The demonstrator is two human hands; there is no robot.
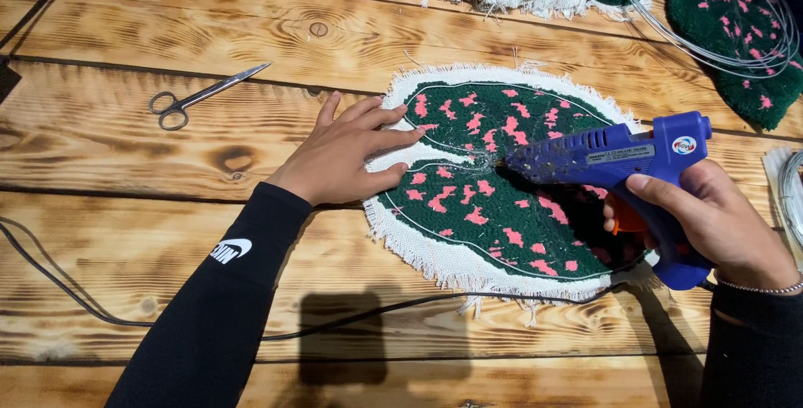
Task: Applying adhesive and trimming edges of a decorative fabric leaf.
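Nearest to the camera, at the lower left of the frame, is the person's black sleeve (222,307), which runs up to the left hand (343,153) near the middle. This hand is open and holds nothing; its fingers are spread and lie flat on the white fringed border of a tufted piece (485,186), pressing it on the wooden table (125,199). The piece is dark green with pink spots, shaped like a leaf, and it lies in the centre of the frame, a little to the right. At the right side, the right hand (711,224) is closed around the handle of a blue glue gun (619,165), with one finger on the orange trigger. The nozzle of the gun points to the left and touches the piece near its middle, close to the left fingertips. A black cable (360,318) goes from the gun along the lower edge of the piece. In the upper left lie metal scissors (201,94), well apart from the hands. At the top and upper right are more green and pink tufted pieces (736,31), and thin wire rings (753,48) rest on one of them.
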